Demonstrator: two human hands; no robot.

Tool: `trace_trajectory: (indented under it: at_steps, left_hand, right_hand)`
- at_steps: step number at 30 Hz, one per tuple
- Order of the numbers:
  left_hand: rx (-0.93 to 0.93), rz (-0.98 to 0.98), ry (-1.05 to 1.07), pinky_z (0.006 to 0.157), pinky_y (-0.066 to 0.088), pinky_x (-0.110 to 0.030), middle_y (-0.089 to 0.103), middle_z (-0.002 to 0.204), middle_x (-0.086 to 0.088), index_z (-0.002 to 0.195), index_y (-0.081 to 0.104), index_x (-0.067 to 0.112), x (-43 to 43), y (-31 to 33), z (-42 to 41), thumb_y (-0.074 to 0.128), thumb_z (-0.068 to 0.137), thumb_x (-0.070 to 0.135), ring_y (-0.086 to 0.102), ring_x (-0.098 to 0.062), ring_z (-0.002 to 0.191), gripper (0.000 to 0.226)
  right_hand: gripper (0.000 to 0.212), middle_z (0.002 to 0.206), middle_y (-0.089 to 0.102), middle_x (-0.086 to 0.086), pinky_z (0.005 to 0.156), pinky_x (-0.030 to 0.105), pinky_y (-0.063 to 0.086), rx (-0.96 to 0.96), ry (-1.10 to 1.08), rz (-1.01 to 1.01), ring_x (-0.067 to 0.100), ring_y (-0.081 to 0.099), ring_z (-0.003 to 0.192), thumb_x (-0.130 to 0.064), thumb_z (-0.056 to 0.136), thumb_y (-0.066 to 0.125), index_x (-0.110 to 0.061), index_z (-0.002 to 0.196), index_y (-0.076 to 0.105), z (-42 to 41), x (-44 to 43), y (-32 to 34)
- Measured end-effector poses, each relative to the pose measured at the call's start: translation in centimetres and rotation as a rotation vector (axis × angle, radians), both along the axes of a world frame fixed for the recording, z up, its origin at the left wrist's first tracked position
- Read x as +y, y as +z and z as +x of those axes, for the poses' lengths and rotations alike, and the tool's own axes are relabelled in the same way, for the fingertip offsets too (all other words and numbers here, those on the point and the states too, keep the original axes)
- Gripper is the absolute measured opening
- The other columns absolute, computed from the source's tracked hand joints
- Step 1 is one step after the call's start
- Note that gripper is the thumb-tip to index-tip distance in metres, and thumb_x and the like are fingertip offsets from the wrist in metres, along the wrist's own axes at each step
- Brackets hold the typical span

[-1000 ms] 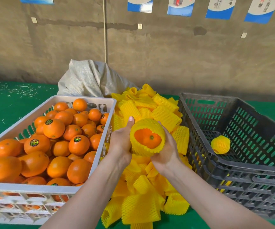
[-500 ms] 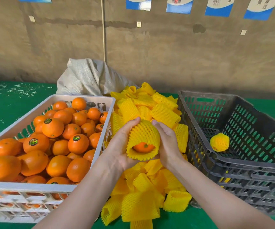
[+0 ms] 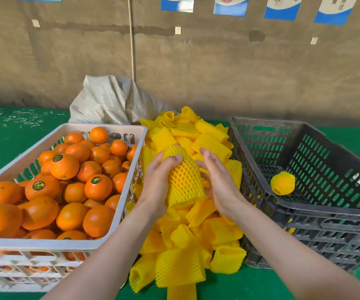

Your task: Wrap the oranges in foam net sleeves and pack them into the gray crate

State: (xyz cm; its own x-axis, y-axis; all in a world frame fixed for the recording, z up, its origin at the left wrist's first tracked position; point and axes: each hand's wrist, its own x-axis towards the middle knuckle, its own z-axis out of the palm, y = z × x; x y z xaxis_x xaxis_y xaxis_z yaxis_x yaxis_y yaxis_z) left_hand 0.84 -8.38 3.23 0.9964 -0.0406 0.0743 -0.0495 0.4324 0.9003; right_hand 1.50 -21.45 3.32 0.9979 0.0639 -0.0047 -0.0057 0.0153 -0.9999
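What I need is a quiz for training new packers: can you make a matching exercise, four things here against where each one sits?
Things:
1. bare oranges
2. lone wrapped orange
3. orange being sleeved
4. spare foam sleeves

Places:
A. in the gray crate
B. between the left hand and the right hand
C. piled between the two crates
D. in the white crate

Pairs: 1-D, 2-A, 3-B, 4-C.

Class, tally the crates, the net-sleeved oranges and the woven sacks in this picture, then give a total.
Crates: 2 (white crate, gray crate)
Sleeved oranges: 2 (held orange, crated orange)
Woven sack: 1
Total: 5
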Motion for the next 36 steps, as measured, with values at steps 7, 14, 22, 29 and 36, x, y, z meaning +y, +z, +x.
trace_trajectory:
  at_steps: [7,14,22,29,36]
  left_hand:
    - [-0.220,0.530,0.198,0.117,0.014,-0.025,0.018,0.156,0.010,0.151,0.016,0.028,-0.8,-0.8,0.4,0.018,0.082,0.061,0.016,-0.003,0.143,0.076]
    - [-0.132,0.562,-0.098,0.110,0.034,-0.025,0.042,0.140,0.014,0.133,0.042,0.037,-0.1,-0.9,1.2,0.029,0.093,0.055,0.042,-0.002,0.130,0.046]
    - [0.066,0.779,-0.065,0.077,0.048,-0.029,0.066,0.109,-0.001,0.116,0.060,0.016,1.0,-3.9,1.6,0.050,0.098,0.027,0.065,-0.014,0.094,0.024]
    - [0.097,0.795,-0.072,0.083,0.049,-0.038,0.067,0.109,-0.006,0.118,0.060,0.014,0.7,-3.6,2.8,0.050,0.098,0.025,0.066,-0.022,0.097,0.025]
    - [0.132,0.807,-0.039,0.088,0.051,-0.043,0.068,0.106,-0.007,0.113,0.061,0.013,0.2,-4.0,3.4,0.049,0.098,0.022,0.066,-0.023,0.096,0.021]
  right_hand:
    - [0.062,0.125,0.062,-0.004,0.075,0.038,0.055,0.096,0.178,0.278,0.019,0.061,0.111,-0.040,0.071,0.066,-0.031,0.130,0.049,-2.2,1.0,-0.2]
    - [0.052,0.120,0.063,0.003,0.093,0.041,0.051,-0.082,-0.023,0.109,0.023,0.060,0.110,-0.014,0.074,0.076,-0.027,0.120,0.056,-1.1,-2.2,1.4]
    - [0.058,0.107,0.060,0.000,0.067,0.026,0.050,-0.133,-0.488,-0.198,0.013,0.061,0.092,-0.021,0.071,0.080,-0.015,0.120,0.048,6.5,-15.5,4.1]
    - [0.074,0.134,0.043,0.004,0.075,0.032,0.042,0.373,0.236,-1.488,0.025,0.048,0.112,-0.031,0.070,0.078,-0.014,0.133,0.042,10.4,-22.4,-1.5]
    - [0.095,0.157,0.014,0.006,0.104,0.036,0.033,0.498,0.550,-1.660,0.026,0.021,0.142,-0.035,0.081,0.072,-0.009,0.149,0.011,11.9,-21.5,-6.0]
